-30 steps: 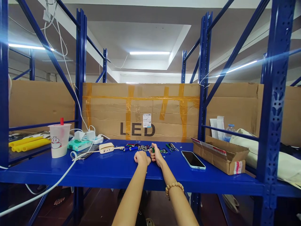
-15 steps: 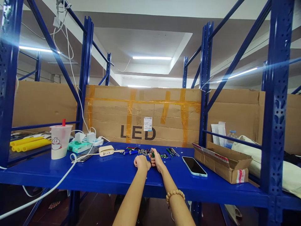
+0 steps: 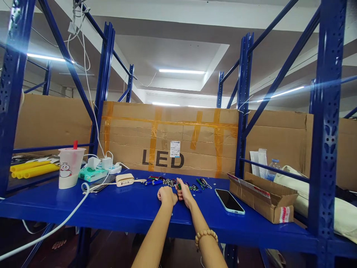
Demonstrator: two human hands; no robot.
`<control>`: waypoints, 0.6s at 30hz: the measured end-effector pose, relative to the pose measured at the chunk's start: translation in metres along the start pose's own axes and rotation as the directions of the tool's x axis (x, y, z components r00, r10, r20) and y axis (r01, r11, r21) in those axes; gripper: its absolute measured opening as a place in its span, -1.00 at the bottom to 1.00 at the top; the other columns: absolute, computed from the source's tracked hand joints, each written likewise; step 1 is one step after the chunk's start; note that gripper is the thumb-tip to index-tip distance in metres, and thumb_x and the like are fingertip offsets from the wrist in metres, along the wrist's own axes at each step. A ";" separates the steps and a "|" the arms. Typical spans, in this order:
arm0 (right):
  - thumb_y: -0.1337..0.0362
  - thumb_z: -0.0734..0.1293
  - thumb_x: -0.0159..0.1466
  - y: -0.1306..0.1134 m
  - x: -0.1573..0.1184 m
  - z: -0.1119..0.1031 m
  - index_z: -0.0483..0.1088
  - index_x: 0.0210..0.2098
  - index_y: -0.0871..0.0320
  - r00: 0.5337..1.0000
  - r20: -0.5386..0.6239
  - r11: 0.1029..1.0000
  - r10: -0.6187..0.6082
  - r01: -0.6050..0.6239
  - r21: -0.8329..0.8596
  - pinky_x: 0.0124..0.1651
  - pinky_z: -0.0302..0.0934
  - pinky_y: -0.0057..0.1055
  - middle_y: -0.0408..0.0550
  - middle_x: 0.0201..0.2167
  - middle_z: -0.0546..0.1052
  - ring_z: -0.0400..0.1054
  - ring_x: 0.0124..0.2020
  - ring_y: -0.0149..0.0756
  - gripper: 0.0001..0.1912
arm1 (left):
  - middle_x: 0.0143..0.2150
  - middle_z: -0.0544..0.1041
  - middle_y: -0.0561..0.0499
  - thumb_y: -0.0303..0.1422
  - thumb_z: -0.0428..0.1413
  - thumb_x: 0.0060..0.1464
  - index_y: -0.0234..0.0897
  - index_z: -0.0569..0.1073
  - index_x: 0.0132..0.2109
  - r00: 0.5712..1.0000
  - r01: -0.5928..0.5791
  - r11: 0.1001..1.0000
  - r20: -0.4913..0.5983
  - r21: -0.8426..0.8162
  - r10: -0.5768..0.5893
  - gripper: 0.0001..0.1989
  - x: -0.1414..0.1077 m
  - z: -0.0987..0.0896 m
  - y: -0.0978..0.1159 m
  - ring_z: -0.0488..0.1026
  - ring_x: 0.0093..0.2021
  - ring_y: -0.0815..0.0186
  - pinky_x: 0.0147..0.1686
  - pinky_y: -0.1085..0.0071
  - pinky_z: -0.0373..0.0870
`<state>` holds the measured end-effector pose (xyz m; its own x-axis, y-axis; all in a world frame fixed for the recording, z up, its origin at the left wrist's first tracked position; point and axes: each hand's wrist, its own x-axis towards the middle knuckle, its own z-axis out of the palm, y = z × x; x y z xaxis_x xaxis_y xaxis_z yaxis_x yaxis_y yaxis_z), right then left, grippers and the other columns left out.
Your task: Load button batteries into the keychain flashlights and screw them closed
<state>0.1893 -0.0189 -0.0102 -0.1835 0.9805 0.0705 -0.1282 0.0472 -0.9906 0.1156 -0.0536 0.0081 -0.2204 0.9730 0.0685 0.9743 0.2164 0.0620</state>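
Over the blue shelf top (image 3: 125, 212), my left hand (image 3: 167, 195) is closed with its back toward me. Whatever its fingers may hold is hidden. Close beside it, my right hand (image 3: 184, 193) is closed around a small green object (image 3: 179, 186), too small to name further. Just behind the hands lies a pile of small silvery metal pieces (image 3: 169, 182). Several small blue pieces (image 3: 153, 182) lie left of that pile. To its right are slim green and silver tool-like pieces (image 3: 203, 183). A beaded bracelet (image 3: 206, 237) circles my right wrist.
On the right lie a phone (image 3: 230, 201) and an open cardboard box (image 3: 263, 197). A cup (image 3: 71, 169), a tissue pack (image 3: 92, 174) and a beige power strip (image 3: 125, 180) stand on the left. A white cable (image 3: 61, 220) crosses the front left edge. A large LED carton (image 3: 128, 134) stands behind.
The camera view has shifted slightly. Both hands stay close together in nearly the same place, and my right hand still has the small green object.
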 end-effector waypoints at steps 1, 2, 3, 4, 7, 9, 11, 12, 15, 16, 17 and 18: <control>0.02 0.14 0.19 0.000 0.000 0.000 0.13 -0.70 0.18 1.000 -0.001 1.000 0.000 0.000 0.000 -0.76 -0.29 -0.64 -0.40 -0.85 -0.12 -0.31 -0.79 -0.62 -0.54 | -0.22 0.46 -0.05 -0.27 -0.01 0.16 -0.39 0.39 -0.15 1.000 0.000 1.000 0.001 0.001 0.000 -0.74 0.000 0.000 0.000 0.43 -0.28 0.34 -0.28 0.31 0.42; 0.02 0.15 0.19 0.000 0.000 0.000 0.14 -0.70 0.18 1.000 -0.002 1.000 0.000 0.000 -0.001 -0.76 -0.29 -0.64 -0.40 -0.85 -0.12 -0.30 -0.79 -0.62 -0.54 | -0.22 0.46 -0.04 -0.27 -0.01 0.16 -0.39 0.39 -0.15 1.000 -0.002 1.000 0.002 0.002 0.002 -0.74 0.000 0.000 0.000 0.43 -0.28 0.35 -0.28 0.31 0.42; 0.02 0.15 0.19 0.000 0.001 0.000 0.13 -0.70 0.18 1.000 -0.002 1.000 0.001 -0.001 -0.001 -0.76 -0.29 -0.64 -0.40 -0.85 -0.11 -0.30 -0.79 -0.62 -0.54 | -0.22 0.46 -0.04 -0.27 -0.01 0.16 -0.39 0.39 -0.15 1.000 -0.004 1.000 0.003 0.003 0.004 -0.74 0.000 0.000 0.000 0.43 -0.28 0.35 -0.29 0.31 0.42; 0.01 0.15 0.18 0.000 0.001 0.000 0.13 -0.70 0.18 1.000 -0.002 1.000 0.001 -0.001 0.000 -0.76 -0.29 -0.64 -0.40 -0.85 -0.11 -0.30 -0.79 -0.62 -0.54 | -0.22 0.46 -0.04 -0.27 -0.01 0.16 -0.39 0.39 -0.15 1.000 -0.007 1.000 0.004 0.004 0.007 -0.74 0.000 0.000 0.000 0.43 -0.28 0.35 -0.29 0.31 0.42; 0.00 0.17 0.17 0.001 0.002 -0.001 0.13 -0.69 0.18 1.000 0.001 1.000 -0.002 0.002 0.004 -0.76 -0.29 -0.64 -0.40 -0.85 -0.11 -0.29 -0.78 -0.62 -0.55 | -0.21 0.45 -0.05 -0.27 -0.01 0.16 -0.39 0.39 -0.14 1.000 -0.015 1.000 0.004 0.008 0.015 -0.75 -0.001 -0.001 0.000 0.43 -0.27 0.34 -0.28 0.31 0.42; -0.02 0.19 0.15 0.001 0.002 -0.001 0.13 -0.69 0.18 1.000 0.003 1.000 -0.008 0.008 0.007 -0.76 -0.29 -0.64 -0.40 -0.85 -0.11 -0.29 -0.78 -0.62 -0.55 | -0.20 0.45 -0.05 -0.27 -0.01 0.16 -0.39 0.39 -0.14 1.000 -0.018 1.000 0.005 0.010 0.018 -0.75 -0.001 -0.001 0.000 0.43 -0.27 0.34 -0.28 0.31 0.42; -0.03 0.20 0.13 0.001 0.001 0.000 0.13 -0.69 0.17 1.000 0.005 1.000 -0.013 0.013 0.009 -0.76 -0.28 -0.63 -0.40 -0.85 -0.10 -0.28 -0.78 -0.62 -0.55 | -0.20 0.45 -0.05 -0.27 -0.01 0.16 -0.39 0.38 -0.14 1.000 -0.019 1.000 0.008 0.013 0.019 -0.75 -0.001 -0.002 0.000 0.43 -0.27 0.34 -0.28 0.31 0.42; -0.03 0.21 0.13 0.001 0.000 0.000 0.13 -0.69 0.17 1.000 0.006 1.000 -0.015 0.015 0.009 -0.76 -0.28 -0.63 -0.40 -0.85 -0.10 -0.28 -0.78 -0.62 -0.55 | -0.20 0.45 -0.05 -0.27 -0.01 0.16 -0.39 0.38 -0.13 1.000 -0.020 1.000 0.009 0.013 0.020 -0.74 -0.001 -0.002 0.000 0.43 -0.26 0.34 -0.28 0.31 0.42; -0.01 0.21 0.13 0.000 -0.001 0.000 0.13 -0.69 0.17 1.000 0.006 1.000 -0.016 0.016 0.005 -0.76 -0.28 -0.63 -0.40 -0.84 -0.10 -0.28 -0.78 -0.62 -0.56 | -0.19 0.45 -0.05 -0.27 -0.01 0.16 -0.39 0.38 -0.13 1.000 -0.019 1.000 0.011 0.013 0.019 -0.74 -0.002 -0.002 0.000 0.43 -0.26 0.34 -0.27 0.30 0.42; -0.01 0.21 0.14 -0.001 -0.001 0.000 0.13 -0.69 0.18 1.000 0.005 1.000 -0.014 0.014 0.004 -0.76 -0.28 -0.63 -0.40 -0.85 -0.10 -0.28 -0.78 -0.62 -0.56 | -0.19 0.45 -0.05 -0.27 -0.01 0.16 -0.38 0.38 -0.12 1.000 -0.018 1.000 0.011 0.013 0.018 -0.74 -0.002 -0.002 0.000 0.43 -0.25 0.33 -0.27 0.30 0.42; 0.00 0.21 0.14 -0.001 -0.001 0.000 0.13 -0.69 0.17 1.000 0.002 1.000 -0.010 0.010 0.001 -0.76 -0.28 -0.63 -0.40 -0.85 -0.10 -0.28 -0.78 -0.62 -0.56 | -0.19 0.45 -0.05 -0.27 -0.01 0.16 -0.38 0.38 -0.12 1.000 -0.018 1.000 0.012 0.012 0.018 -0.74 -0.002 -0.003 0.000 0.43 -0.25 0.33 -0.27 0.30 0.42; 0.01 0.20 0.15 -0.001 -0.001 0.000 0.13 -0.69 0.17 1.000 0.000 1.000 -0.006 0.006 -0.001 -0.76 -0.27 -0.63 -0.40 -0.85 -0.10 -0.28 -0.78 -0.62 -0.57 | -0.18 0.45 -0.06 -0.27 -0.01 0.16 -0.38 0.38 -0.12 1.000 -0.018 1.000 0.013 0.012 0.018 -0.74 -0.002 -0.003 0.000 0.43 -0.25 0.33 -0.26 0.29 0.42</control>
<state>0.1897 -0.0196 -0.0092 -0.1823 0.9803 0.0764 -0.1285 0.0533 -0.9903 0.1158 -0.0556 0.0105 -0.2025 0.9776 0.0570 0.9786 0.1999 0.0488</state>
